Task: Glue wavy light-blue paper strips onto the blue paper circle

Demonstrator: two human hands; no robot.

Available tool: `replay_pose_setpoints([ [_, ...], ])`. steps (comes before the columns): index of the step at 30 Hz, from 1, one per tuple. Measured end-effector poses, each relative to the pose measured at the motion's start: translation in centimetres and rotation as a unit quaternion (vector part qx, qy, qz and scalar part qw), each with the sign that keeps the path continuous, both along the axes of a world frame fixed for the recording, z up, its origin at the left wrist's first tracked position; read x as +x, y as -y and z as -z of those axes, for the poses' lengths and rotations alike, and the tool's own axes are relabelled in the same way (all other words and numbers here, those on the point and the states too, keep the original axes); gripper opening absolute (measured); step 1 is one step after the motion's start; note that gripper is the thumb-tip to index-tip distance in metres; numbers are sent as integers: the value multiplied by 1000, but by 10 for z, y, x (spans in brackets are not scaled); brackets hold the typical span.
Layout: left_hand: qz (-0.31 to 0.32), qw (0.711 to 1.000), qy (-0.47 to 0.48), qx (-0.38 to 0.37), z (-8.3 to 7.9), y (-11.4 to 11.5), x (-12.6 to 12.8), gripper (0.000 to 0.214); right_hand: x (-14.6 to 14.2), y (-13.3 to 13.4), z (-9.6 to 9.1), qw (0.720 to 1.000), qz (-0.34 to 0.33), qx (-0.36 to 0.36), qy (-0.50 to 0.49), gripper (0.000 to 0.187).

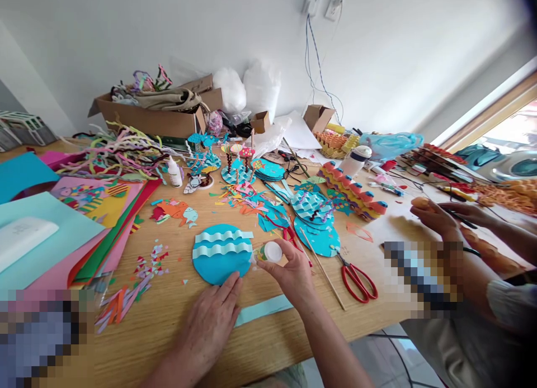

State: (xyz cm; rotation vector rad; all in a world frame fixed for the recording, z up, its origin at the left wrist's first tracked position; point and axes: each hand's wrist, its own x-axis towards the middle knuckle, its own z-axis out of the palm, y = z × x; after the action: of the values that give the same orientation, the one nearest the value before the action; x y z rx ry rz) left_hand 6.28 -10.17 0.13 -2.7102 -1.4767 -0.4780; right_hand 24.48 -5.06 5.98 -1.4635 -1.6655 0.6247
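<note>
A round blue paper disc (218, 265) with two light wavy strips across it lies on the wooden table (176, 332). My left hand (212, 321) rests flat beside the disc's lower edge, fingers stretched and touching it. My right hand (289, 273) is closed round a small glue bottle (268, 252) with a white cap end, its tip pointed at the disc's right edge. A light blue paper strip (264, 310) lies between my forearms.
Red scissors (356, 279) and a thin wooden stick (321, 270) lie right of my hand. Coloured paper sheets (62, 231) are stacked at left, scraps and finished blue discs (312, 220) in the middle, cardboard boxes (155, 117) at the back. Another person's hands (440, 214) work at right.
</note>
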Motion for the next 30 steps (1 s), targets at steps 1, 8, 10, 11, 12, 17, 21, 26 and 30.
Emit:
replay_pose_setpoints([
  [1, -1, 1000, 2, -3, 0, 0, 0, 38, 0, 0, 0, 1000, 4, 1, -3, 18],
  [8, 2, 1000, 7, 2, 0, -1, 0, 38, -3, 0, 0, 1000, -8, -9, -13, 16],
  [10, 4, 1000, 13, 7, 1, -1, -1, 37, -3, 0, -1, 1000, 0, -8, -19, 16],
  [11, 4, 1000, 17, 9, 1, -1, -1, 36, -4, 0, -1, 1000, -1, -9, -17, 17],
  [12, 4, 1000, 22, 9, 2, -1, -1, 36, -4, 0, -1, 1000, -4, -10, -14, 17],
  [17, 2, 1000, 14, 6, 0, -1, -1, 36, -3, 0, -2, 1000, -4, -5, -2, 18],
  [21, 7, 1000, 6, 4, -2, -1, -1, 36, -2, 0, -1, 1000, -13, -6, 2, 17],
  [26, 6, 1000, 5, -6, -2, -1, -1, 38, -4, 1, -4, 1000, -6, 2, 1, 17],
  [30, 6, 1000, 15, -10, -1, -1, -1, 39, -4, 1, -6, 1000, -11, -5, 5, 18],
])
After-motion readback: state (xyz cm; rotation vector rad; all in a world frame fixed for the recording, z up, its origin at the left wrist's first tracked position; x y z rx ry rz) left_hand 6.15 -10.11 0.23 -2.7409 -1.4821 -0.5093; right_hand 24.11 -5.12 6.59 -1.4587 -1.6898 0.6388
